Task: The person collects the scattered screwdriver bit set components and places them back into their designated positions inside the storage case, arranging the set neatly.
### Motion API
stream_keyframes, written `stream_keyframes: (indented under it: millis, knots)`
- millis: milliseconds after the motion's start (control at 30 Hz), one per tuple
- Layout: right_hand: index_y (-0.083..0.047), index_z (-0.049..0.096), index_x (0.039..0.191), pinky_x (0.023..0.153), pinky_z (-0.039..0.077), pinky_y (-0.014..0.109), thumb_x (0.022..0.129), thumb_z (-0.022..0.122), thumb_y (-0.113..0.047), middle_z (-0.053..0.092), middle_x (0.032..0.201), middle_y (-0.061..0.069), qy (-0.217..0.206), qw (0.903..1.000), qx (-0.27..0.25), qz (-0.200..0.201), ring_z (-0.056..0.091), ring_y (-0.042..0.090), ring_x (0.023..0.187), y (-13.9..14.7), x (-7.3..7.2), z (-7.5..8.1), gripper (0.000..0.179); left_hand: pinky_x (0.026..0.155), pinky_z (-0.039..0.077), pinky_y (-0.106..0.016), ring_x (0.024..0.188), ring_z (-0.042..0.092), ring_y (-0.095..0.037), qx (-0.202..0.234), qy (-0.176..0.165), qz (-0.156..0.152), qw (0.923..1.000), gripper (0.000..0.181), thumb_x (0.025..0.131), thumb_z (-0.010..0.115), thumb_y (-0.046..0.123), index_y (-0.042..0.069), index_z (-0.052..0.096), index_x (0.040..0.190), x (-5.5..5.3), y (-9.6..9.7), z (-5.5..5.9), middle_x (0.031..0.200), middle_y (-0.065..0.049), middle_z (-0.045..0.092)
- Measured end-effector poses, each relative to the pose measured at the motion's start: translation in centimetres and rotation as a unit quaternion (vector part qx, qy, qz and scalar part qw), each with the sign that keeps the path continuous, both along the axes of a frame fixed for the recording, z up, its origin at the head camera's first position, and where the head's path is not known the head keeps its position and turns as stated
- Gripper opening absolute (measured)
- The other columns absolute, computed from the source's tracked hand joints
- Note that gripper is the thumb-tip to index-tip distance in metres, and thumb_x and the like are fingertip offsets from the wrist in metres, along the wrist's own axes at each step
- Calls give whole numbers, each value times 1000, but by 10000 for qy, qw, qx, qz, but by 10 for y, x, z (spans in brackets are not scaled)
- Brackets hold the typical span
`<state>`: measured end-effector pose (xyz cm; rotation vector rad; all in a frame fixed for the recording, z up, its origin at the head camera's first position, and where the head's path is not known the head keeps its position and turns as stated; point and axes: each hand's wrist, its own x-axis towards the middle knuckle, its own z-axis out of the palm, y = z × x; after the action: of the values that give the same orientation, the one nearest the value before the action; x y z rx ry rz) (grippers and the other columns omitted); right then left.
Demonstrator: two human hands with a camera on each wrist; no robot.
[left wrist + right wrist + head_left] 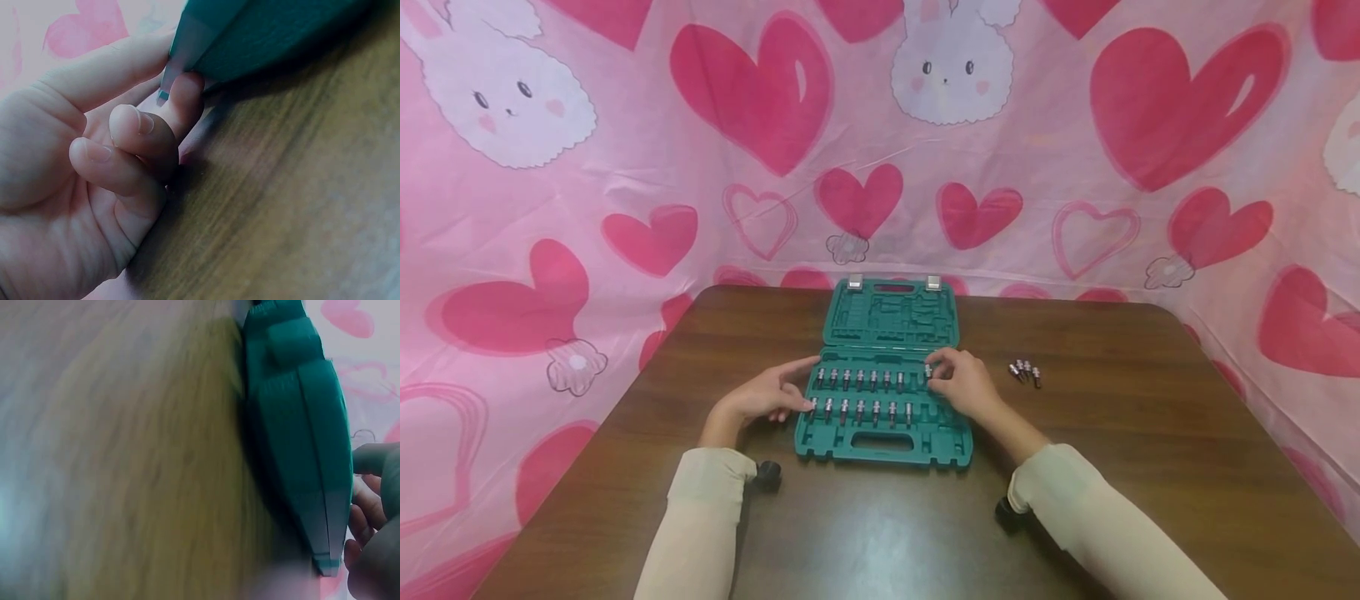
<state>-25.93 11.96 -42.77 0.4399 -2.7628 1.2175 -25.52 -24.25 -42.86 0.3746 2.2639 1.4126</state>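
Observation:
A green plastic tool case (880, 429) lies unfolded on the table, with its lid (891, 312) at the far side. Two rows of short silver bit sockets (860, 410) with dark tips stand in its slots. At the right end of the far row, my right hand (966, 385) pinches a bit socket (928, 371) between thumb and fingers. My left hand (765, 394) grips the case's left edge, thumb on the near side and index finger reaching along the far side. The left wrist view shows its other fingers (144, 122) curled beside the green wall (250, 37).
Several loose bit sockets (1025, 370) lie on the wooden table (1112, 433) to the right of the case. Two metal latches (933, 283) sit on the lid's far edge. A pink cloth with hearts and rabbits (880, 142) hangs around the table.

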Motion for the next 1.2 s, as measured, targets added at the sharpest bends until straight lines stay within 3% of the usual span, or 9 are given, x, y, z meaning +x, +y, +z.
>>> stream_keyframes:
  millis: [200, 500, 833, 1000, 1200]
  knots:
    - [-10, 69, 105, 72, 46, 40, 82, 76, -9, 62, 75, -5, 17, 9999, -6, 168, 56, 16, 73, -9, -3, -1, 24, 48, 41, -25, 51, 51, -20, 18, -21, 11, 10000, 79, 87, 74, 22, 26, 30, 153, 0, 0, 1, 69, -13, 60]
    - [-11, 68, 103, 74, 43, 39, 81, 75, -8, 59, 74, -3, 38, 9997, 213, -94, 52, 18, 77, -17, -5, -3, 24, 48, 42, -25, 50, 51, -20, -49, -3, 5, 10000, 80, 87, 75, 22, 26, 31, 153, 0, 2, 2, 68, -13, 61]
    - [-9, 69, 102, 65, 44, 35, 83, 75, -11, 60, 71, -2, -196, 9996, 173, -102, 54, 15, 66, -21, -9, -3, 20, 47, 41, -26, 50, 50, -20, 37, -14, -83, 10000, 81, 87, 74, 19, 22, 29, 154, -1, 0, 0, 68, -16, 59]
    - [-10, 71, 97, 67, 45, 35, 85, 76, -16, 61, 72, -3, -148, 9998, 118, -113, 55, 15, 69, -21, -8, -4, 14, 46, 41, -25, 49, 49, -19, 113, -59, -94, 9999, 80, 87, 74, 18, 23, 30, 154, -2, -1, -1, 66, -14, 58]
    - [-14, 73, 86, 67, 45, 36, 88, 73, -20, 61, 72, -3, -49, 9989, 468, -42, 54, 16, 71, -21, -9, -1, 7, 46, 40, -25, 49, 49, -19, 109, -46, -74, 9999, 81, 87, 75, 18, 22, 30, 154, -2, 0, 1, 66, -15, 58]
